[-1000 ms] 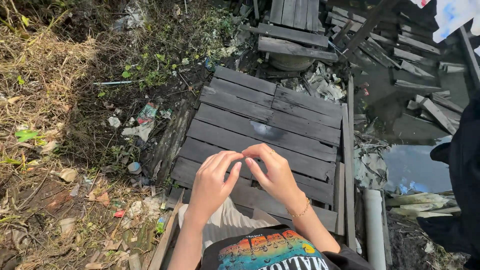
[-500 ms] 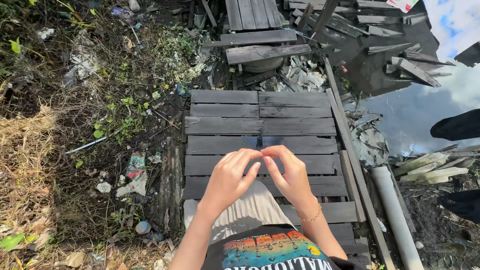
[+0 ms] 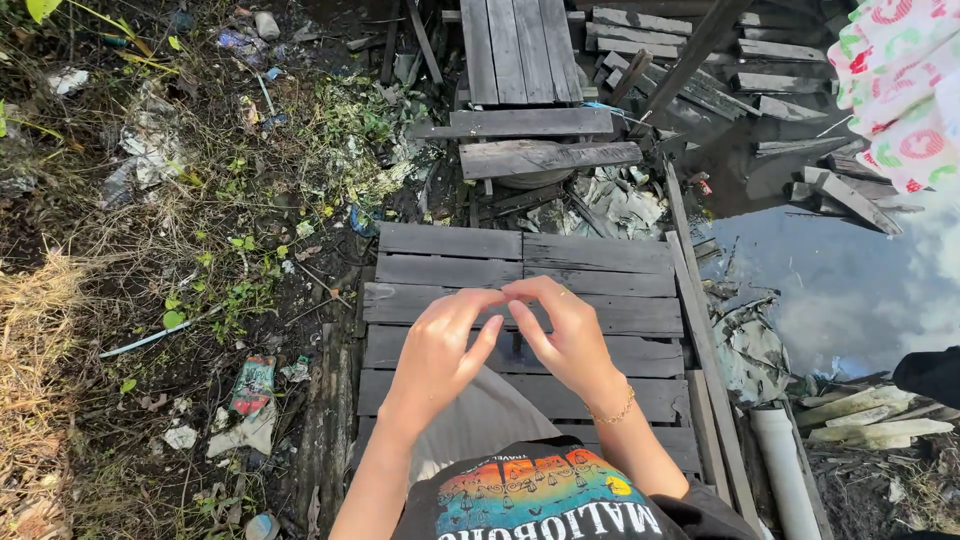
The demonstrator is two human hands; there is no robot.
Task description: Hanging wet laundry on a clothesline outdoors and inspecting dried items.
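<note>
We see both hands raised over a weathered grey wooden platform (image 3: 520,262) built of rough horizontal planks with dark gaps between them. Our left hand (image 3: 440,350) and right hand (image 3: 572,335) meet at the fingertips above the middle of the platform, thumbs and forefingers pinched toward each other as though on something very small or thin. Whatever sits between the fingertips is too small to make out, so we cannot tell what, if anything, is held. The other fingers are loosely curled, neither hand fully closed. A thin gold-coloured bead bracelet (image 3: 612,411) circles the right wrist.

Below the hands, at the platform's near edge, lie a pale grey trouser leg (image 3: 480,420) and a black printed shirt (image 3: 540,500).

Beyond the platform's far edge stands a narrower walkway (image 3: 518,50) of upright grey boards. Off its left edge is dark soil with weeds, dry straw and scattered litter (image 3: 252,385). Off its right edge a white plastic pipe (image 3: 785,465) lies beside still water (image 3: 850,290) mirroring clouds. A patterned cloth (image 3: 905,80) hangs at the upper right.
</note>
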